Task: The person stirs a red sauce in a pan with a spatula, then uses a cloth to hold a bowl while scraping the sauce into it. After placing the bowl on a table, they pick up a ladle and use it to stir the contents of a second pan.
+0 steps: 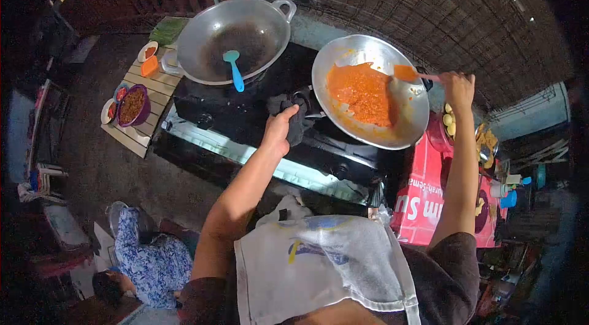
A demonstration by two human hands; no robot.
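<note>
My left hand (280, 130) is closed around a dark cloth (299, 127) at the near-left handle of a metal wok (408, 117). Orange-red sauce (362, 93) spreads over the middle and left of this wok. In my right hand (459, 90) is the pinkish handle of a spatula (405, 73), whose orange-coated head is inside the wok at the right edge of the sauce. A larger wok (196, 49) stands at the left on the black stove (245, 104), with a blue spatula (235, 71) resting in it.
A slatted table (161, 87) at the left bears a purple bowl (140, 113), small bowls and an orange block. A red cloth (423, 190) covers a surface at the right, with bowls of food. Another person (153, 263) in blue patterned clothing is at the lower left.
</note>
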